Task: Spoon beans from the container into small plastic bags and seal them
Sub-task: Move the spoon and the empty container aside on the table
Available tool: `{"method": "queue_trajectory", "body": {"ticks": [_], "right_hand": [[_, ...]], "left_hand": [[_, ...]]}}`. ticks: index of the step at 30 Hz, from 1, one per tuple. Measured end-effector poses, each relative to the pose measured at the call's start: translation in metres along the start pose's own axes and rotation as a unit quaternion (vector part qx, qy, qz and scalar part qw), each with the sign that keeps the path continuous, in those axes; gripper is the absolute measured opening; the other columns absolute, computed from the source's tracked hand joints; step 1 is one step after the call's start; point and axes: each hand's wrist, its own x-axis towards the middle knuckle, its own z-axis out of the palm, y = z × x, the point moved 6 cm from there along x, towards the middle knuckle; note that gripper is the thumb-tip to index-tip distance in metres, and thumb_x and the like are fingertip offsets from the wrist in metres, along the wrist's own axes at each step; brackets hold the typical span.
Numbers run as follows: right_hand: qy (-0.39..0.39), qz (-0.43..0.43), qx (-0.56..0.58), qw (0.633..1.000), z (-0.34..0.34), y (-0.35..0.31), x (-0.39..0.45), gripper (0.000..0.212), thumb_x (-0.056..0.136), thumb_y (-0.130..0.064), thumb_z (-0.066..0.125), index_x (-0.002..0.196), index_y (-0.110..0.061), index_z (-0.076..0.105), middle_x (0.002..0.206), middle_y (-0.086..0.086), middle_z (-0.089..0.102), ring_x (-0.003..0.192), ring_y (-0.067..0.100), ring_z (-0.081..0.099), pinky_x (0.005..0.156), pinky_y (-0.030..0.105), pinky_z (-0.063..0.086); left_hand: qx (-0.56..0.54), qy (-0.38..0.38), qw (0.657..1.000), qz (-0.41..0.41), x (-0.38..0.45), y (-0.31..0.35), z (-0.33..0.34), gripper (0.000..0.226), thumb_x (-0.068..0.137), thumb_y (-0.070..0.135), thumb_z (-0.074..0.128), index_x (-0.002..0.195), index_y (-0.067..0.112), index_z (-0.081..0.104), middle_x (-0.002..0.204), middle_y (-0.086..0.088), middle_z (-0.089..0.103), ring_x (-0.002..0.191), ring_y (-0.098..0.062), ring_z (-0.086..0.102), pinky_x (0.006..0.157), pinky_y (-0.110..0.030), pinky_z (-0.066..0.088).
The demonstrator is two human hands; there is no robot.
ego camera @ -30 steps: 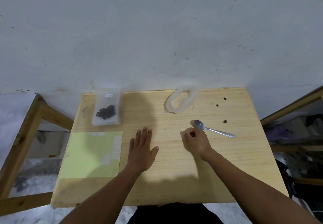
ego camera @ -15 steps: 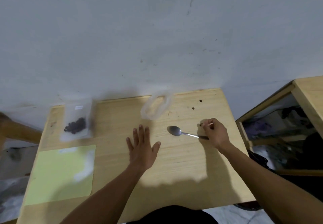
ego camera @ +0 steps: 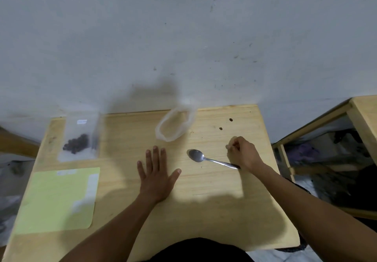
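Observation:
A clear plastic bag [ego camera: 78, 139] with dark beans in it lies at the table's back left. The clear plastic container [ego camera: 174, 126] stands at the back middle and looks empty. A metal spoon [ego camera: 204, 158] lies on the wood, bowl to the left, with its handle end running under my right wrist. My right hand [ego camera: 242, 152] rests beyond the handle, its curled fingertips pinched together on the tabletop over a small bean that they hide. Two loose beans [ego camera: 231, 119] lie behind it. My left hand [ego camera: 156, 175] lies flat with its fingers spread, left of the spoon.
A pale green sheet [ego camera: 57, 198] covers the front left of the wooden table [ego camera: 204, 210]. A second wooden table [ego camera: 363, 118] stands close on the right with dark clutter beneath it. A wooden frame [ego camera: 12, 143] is at the left. The wall rises right behind.
My right hand has moved from beside the spoon's bowl to past its handle, to the spot where a third loose bean lay. My left hand has stayed flat. The view has swung right.

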Motion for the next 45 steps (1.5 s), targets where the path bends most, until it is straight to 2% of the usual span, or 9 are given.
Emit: {"method": "queue_trajectory", "body": {"ticks": [6,12,16,22,30,33,37,42,45], "right_hand": [[0.017,0.123,0.356,0.926,-0.022,0.002,0.023,0.022,0.094,-0.002,0.045,0.078,-0.01,0.06,0.062,0.001,0.06,0.051,0.01,0.048,0.048,0.019,0.04],[0.084,0.049,0.204,0.974,-0.037,-0.009,0.062,0.02,0.092,-0.021,0.059,0.073,-0.019,0.054,0.075,-0.008,0.061,0.072,0.014,0.055,0.069,0.026,0.043],[0.078,-0.02,0.1,0.992,-0.034,-0.025,0.074,0.005,0.094,-0.015,0.054,0.097,-0.013,0.057,0.091,-0.008,0.065,0.086,0.009,0.062,0.066,0.013,0.041],[0.038,-0.018,0.0,0.999,-0.024,-0.033,0.085,0.006,0.092,-0.006,0.051,0.092,-0.009,0.056,0.08,-0.005,0.059,0.084,0.021,0.058,0.075,0.029,0.041],[0.023,0.052,0.166,0.984,-0.013,-0.026,0.081,0.024,0.091,-0.01,0.046,0.068,-0.007,0.05,0.068,0.01,0.049,0.068,0.022,0.049,0.055,0.025,0.041],[0.01,0.064,0.218,0.974,-0.005,-0.022,0.077,0.026,0.09,-0.005,0.049,0.065,-0.01,0.049,0.072,0.01,0.053,0.064,0.017,0.058,0.061,0.024,0.05],[0.016,0.038,0.168,0.985,0.004,-0.02,0.072,0.008,0.086,-0.018,0.063,0.078,-0.017,0.064,0.079,-0.002,0.07,0.079,0.019,0.066,0.079,0.036,0.055],[0.043,-0.021,0.09,0.995,0.006,-0.031,0.064,0.007,0.088,-0.015,0.066,0.088,-0.01,0.061,0.079,-0.007,0.064,0.074,0.009,0.06,0.064,0.015,0.043],[0.041,-0.045,0.013,0.998,0.01,-0.041,0.06,0.006,0.09,-0.012,0.06,0.087,-0.007,0.06,0.08,0.0,0.064,0.072,0.016,0.058,0.062,0.019,0.045]], "left_hand": [[-0.004,-0.015,1.0,0.0,0.001,-0.001,0.0,0.096,0.076,0.08,0.001,0.151,0.026,-0.027,0.154,0.003,-0.041,0.142,-0.021,-0.039,0.117,-0.055,-0.018],[-0.005,-0.023,1.0,0.006,0.001,0.0,0.0,0.092,0.083,0.077,0.009,0.15,0.026,-0.028,0.152,0.003,-0.045,0.14,-0.021,-0.042,0.116,-0.054,-0.02],[-0.007,-0.019,1.0,0.009,0.001,0.0,0.001,0.092,0.082,0.078,0.007,0.15,0.026,-0.029,0.153,0.003,-0.044,0.139,-0.02,-0.043,0.117,-0.053,-0.02],[-0.003,-0.005,1.0,0.008,-0.001,-0.002,0.001,0.092,0.081,0.078,0.004,0.148,0.026,-0.031,0.154,0.003,-0.041,0.141,-0.02,-0.04,0.117,-0.053,-0.018],[-0.002,0.0,1.0,0.012,-0.002,-0.001,0.001,0.093,0.081,0.081,0.001,0.148,0.026,-0.031,0.154,0.004,-0.043,0.142,-0.019,-0.04,0.118,-0.053,-0.018],[-0.003,-0.003,1.0,0.013,-0.002,-0.001,0.0,0.093,0.078,0.083,-0.003,0.146,0.027,-0.035,0.153,0.004,-0.044,0.141,-0.019,-0.041,0.117,-0.053,-0.018],[-0.011,-0.003,1.0,0.011,-0.001,-0.001,0.001,0.092,0.079,0.08,0.002,0.146,0.027,-0.034,0.154,0.003,-0.042,0.141,-0.019,-0.04,0.117,-0.053,-0.019],[-0.013,-0.005,1.0,0.012,0.0,-0.002,0.001,0.093,0.079,0.08,0.004,0.147,0.027,-0.033,0.154,0.003,-0.041,0.141,-0.019,-0.041,0.116,-0.052,-0.02],[-0.011,-0.006,1.0,0.012,0.0,-0.002,0.001,0.092,0.079,0.079,0.004,0.145,0.027,-0.035,0.153,0.003,-0.043,0.139,-0.019,-0.043,0.117,-0.053,-0.02]]}}
